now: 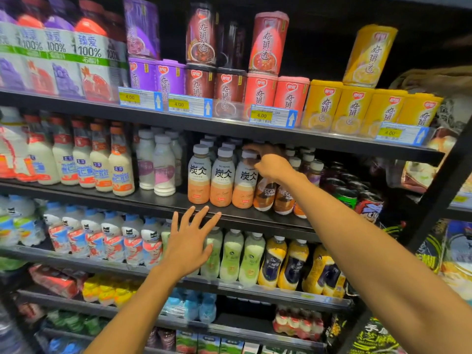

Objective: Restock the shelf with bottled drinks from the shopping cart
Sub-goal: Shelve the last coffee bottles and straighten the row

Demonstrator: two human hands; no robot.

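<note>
The latte bottle [244,182] stands upright on the middle shelf [158,200], at the front edge and just right of the frame's centre. The right hand [272,167] covers its top, fingers [255,149] curled round the grey cap. Two matching latte bottles [210,177] touch it at its 9 o'clock. Brown coffee bottles [265,198] crowd in at 4 o'clock, partly hidden behind the forearm, with dark cans [347,195] beyond at 3 o'clock. The upper shelf's edge [229,127] hangs close above at 12 o'clock. At 7 o'clock the left hand [190,241] hovers with fingers spread, holding nothing, in front of green bottles [231,254].
</note>
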